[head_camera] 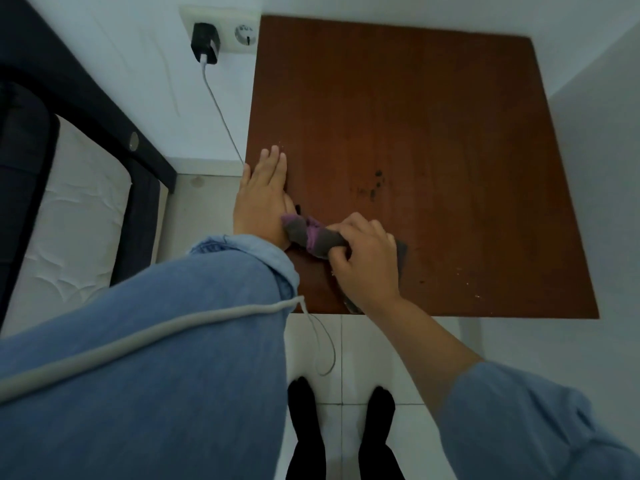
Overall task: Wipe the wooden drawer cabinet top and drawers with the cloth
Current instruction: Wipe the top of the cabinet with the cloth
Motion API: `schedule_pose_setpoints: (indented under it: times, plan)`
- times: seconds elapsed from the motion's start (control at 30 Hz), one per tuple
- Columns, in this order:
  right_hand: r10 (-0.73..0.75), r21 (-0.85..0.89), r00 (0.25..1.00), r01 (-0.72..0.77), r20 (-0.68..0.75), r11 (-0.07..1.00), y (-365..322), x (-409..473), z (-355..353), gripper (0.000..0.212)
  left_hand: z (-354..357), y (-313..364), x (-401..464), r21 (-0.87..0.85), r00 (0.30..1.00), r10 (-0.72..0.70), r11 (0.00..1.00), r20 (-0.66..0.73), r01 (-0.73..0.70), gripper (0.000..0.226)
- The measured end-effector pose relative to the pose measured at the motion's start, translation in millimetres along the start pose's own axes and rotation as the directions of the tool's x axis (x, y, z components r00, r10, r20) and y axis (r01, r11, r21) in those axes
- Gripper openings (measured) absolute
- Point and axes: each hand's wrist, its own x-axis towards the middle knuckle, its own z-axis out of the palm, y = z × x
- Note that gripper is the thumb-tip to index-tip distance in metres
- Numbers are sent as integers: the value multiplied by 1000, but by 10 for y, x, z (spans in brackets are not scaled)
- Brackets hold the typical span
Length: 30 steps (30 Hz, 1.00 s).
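Note:
The reddish-brown wooden cabinet top fills the upper right of the head view, with dark spots near its middle and pale crumbs toward its front right. My right hand grips a bunched grey and purple cloth near the top's front left corner. My left hand lies flat with straight fingers on the left edge of the top, just beside the cloth. The drawers are hidden below the top.
A wall socket with a black charger sits left of the cabinet, and its white cable runs down past the cabinet's left edge and loops over the tiled floor. A dark bed frame with a white mattress stands at the left. My black-socked feet are in front.

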Motion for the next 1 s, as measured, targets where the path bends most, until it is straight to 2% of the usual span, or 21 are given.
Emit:
schedule_pose_setpoints:
  times: [0.1, 0.17, 0.33, 0.5, 0.57, 0.67, 0.77, 0.87, 1.0]
  plan:
    - [193, 305, 974, -220, 117, 927, -51, 234, -185, 18, 9, -7, -25, -17, 1000, 16, 1000, -5, -16, 60]
    - [254, 375, 956, -292, 149, 880, -92, 533, -331, 16, 13, 2, -37, -66, 999, -4, 998, -47, 1, 59]
    - [286, 453, 942, -335, 175, 826, -220, 1387, -437, 23, 26, 33, -24, -124, 992, -42, 992, -120, 27, 59]
    - [206, 455, 969, -246, 137, 856, -329, 2223, -251, 18, 3, 82, -34, -140, 988, -73, 989, -137, 54, 63]
    - [170, 421, 980, -199, 105, 885, -353, 2558, -170, 20, -21, 109, -38, -131, 992, -67, 990, -108, 52, 63]
    - [162, 279, 984, -175, 69, 944, -413, 3043, -22, 40, -37, 97, -18, -103, 996, -75, 992, -47, 70, 61]
    - [141, 132, 990, -144, 30, 981, -473, 3382, 110, 38, -31, 74, 8, -78, 996, -87, 993, -23, 85, 60]
    - [153, -33, 986, -151, 72, 988, -459, 3518, 214, 44, -18, 84, 15, -60, 996, -91, 994, -16, 90, 60]
    - [26, -213, 994, -2, 108, 977, -384, 3593, 404, 47, -2, 74, 25, -56, 995, -94, 994, -13, 93, 60]
